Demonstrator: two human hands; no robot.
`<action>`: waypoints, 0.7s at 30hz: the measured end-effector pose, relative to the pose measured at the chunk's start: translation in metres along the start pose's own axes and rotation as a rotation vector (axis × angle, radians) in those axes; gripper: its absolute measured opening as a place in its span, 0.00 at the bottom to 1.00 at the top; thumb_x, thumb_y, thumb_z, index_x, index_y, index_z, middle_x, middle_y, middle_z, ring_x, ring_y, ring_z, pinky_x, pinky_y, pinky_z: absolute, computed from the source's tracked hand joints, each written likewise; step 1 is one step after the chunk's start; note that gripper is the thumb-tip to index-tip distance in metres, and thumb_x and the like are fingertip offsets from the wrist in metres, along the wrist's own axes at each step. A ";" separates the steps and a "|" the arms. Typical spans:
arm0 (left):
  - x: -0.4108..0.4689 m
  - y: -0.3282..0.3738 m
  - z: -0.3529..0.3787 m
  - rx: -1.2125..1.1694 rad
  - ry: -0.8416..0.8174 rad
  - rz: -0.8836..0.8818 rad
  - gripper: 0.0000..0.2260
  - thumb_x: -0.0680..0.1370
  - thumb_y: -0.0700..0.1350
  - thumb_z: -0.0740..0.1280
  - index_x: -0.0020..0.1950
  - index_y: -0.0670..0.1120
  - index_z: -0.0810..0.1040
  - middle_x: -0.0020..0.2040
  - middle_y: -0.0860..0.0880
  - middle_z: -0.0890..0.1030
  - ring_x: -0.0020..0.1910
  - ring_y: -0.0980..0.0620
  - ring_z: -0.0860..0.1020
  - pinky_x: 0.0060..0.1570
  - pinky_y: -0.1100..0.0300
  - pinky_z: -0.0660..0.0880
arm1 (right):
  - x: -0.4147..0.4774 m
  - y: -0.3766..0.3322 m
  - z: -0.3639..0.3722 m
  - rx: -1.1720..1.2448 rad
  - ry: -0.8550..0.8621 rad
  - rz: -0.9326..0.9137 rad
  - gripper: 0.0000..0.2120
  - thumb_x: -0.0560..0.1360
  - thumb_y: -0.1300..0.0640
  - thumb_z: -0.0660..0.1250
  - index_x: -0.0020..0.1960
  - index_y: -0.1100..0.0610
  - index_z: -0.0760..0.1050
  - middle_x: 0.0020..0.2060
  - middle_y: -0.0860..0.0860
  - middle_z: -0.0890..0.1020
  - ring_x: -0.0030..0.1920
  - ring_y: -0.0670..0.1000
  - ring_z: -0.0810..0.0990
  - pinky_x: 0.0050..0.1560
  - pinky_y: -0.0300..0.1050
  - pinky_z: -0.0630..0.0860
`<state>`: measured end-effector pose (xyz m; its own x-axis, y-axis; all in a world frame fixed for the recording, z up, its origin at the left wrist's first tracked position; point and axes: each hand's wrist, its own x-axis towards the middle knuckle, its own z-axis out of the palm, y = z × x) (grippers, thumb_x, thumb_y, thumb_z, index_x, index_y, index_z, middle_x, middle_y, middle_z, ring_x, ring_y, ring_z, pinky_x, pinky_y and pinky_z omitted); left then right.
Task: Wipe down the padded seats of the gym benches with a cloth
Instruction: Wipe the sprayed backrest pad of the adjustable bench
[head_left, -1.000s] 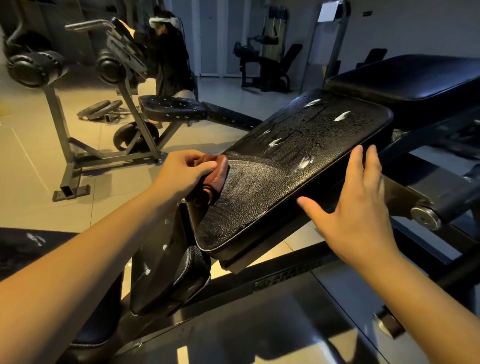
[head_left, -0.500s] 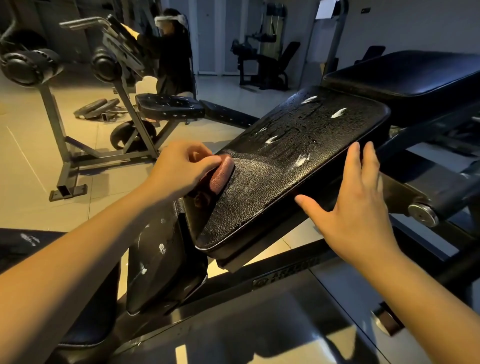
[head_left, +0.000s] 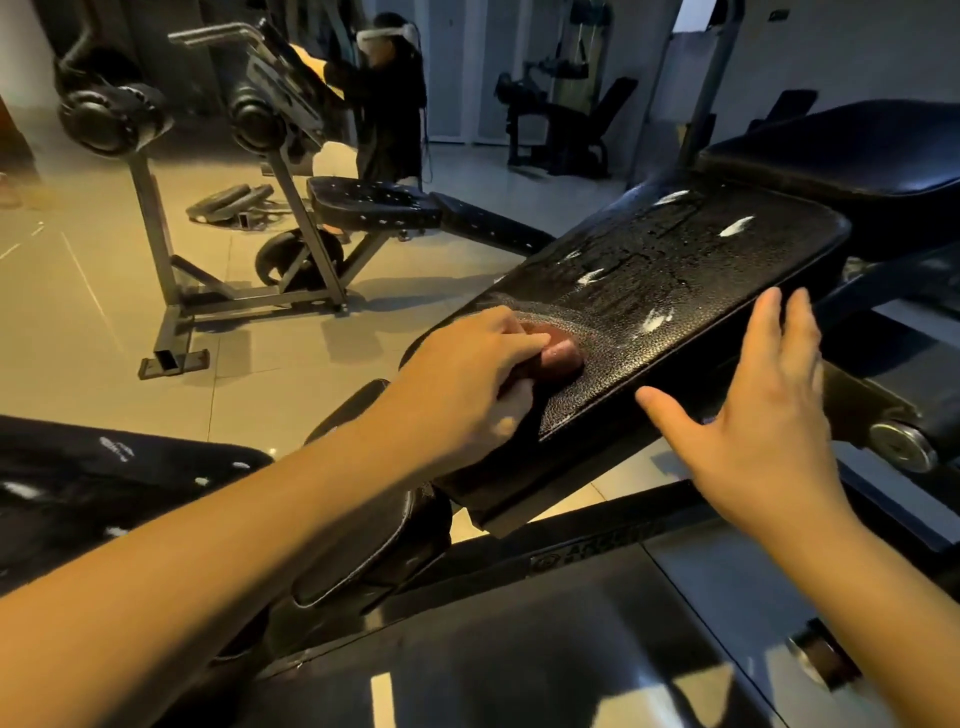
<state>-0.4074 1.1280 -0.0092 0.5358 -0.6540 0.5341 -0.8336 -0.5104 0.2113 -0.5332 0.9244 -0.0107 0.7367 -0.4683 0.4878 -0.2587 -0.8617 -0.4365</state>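
Tilted black padded seat (head_left: 701, 280), wet with droplets, white foam streaks (head_left: 655, 321); reddish cloth (head_left: 562, 356) on its near part

Reaches in with the bare left forearm, extended nearly straight toward the near-left part of the bench pad (head_left: 675, 280). Grips a bunched reddish cloth (head_left: 562, 354) in the left hand (head_left: 467, 374), knuckles up, fingers curled, pressing it onto the pad. Holds the right hand (head_left: 763, 415) flat against the pad's near-right edge, fingers straight and close together, thumb spread wide; contact with the pad not discernible.
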 end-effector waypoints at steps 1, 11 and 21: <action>-0.001 -0.017 0.002 0.038 -0.018 -0.058 0.19 0.79 0.46 0.68 0.70 0.49 0.78 0.61 0.48 0.77 0.60 0.47 0.75 0.58 0.51 0.73 | 0.000 0.000 0.000 0.002 -0.002 -0.001 0.55 0.72 0.41 0.74 0.83 0.56 0.42 0.82 0.53 0.43 0.81 0.59 0.46 0.75 0.65 0.59; -0.007 0.008 0.004 -0.043 0.040 0.043 0.15 0.78 0.46 0.68 0.66 0.49 0.79 0.58 0.50 0.76 0.56 0.51 0.73 0.53 0.56 0.70 | 0.000 -0.001 0.002 0.023 0.005 0.006 0.55 0.72 0.43 0.74 0.83 0.56 0.41 0.82 0.53 0.42 0.81 0.58 0.45 0.76 0.63 0.57; -0.004 0.008 0.001 -0.094 0.016 0.020 0.13 0.78 0.48 0.67 0.61 0.49 0.82 0.53 0.50 0.76 0.52 0.52 0.74 0.50 0.57 0.72 | -0.001 0.001 0.003 0.020 0.009 -0.006 0.55 0.72 0.42 0.74 0.83 0.56 0.41 0.82 0.53 0.42 0.81 0.59 0.46 0.77 0.61 0.56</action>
<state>-0.4165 1.1259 -0.0102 0.5173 -0.6543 0.5517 -0.8535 -0.4420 0.2761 -0.5327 0.9250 -0.0135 0.7325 -0.4650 0.4971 -0.2419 -0.8605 -0.4484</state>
